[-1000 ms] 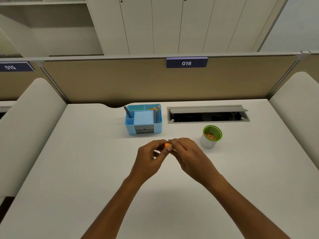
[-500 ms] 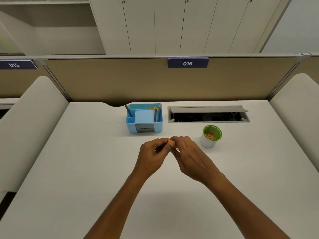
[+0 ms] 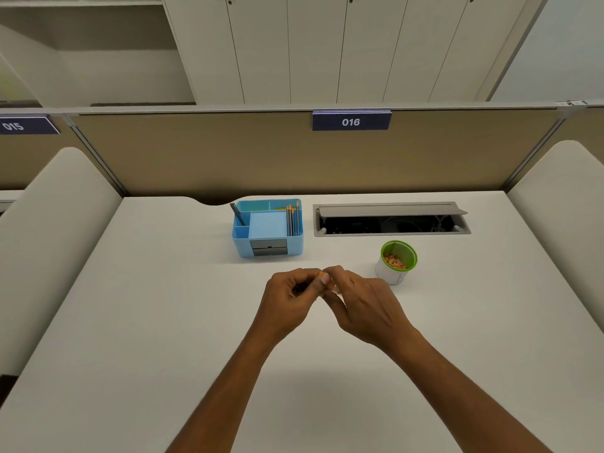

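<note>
My left hand and right hand meet fingertip to fingertip over the middle of the white desk. The left hand pinches a thin dark pencil-like stick with an orange tip; only the tip and a short dark stretch show between the fingers. The right hand's fingers curl round that orange end, and something small and pale sits under them, too hidden to name. Both hands hover just in front of the blue organiser.
The blue organiser holds several pencils, a dark pen and a pale blue pad. A white cup with a green rim, holding orange bits, stands right of the hands. Behind it lies an open cable hatch. Padded dividers flank the desk.
The hands stayed together in the same spot. The fingers have closed further over the orange tip, so less of it shows now.
</note>
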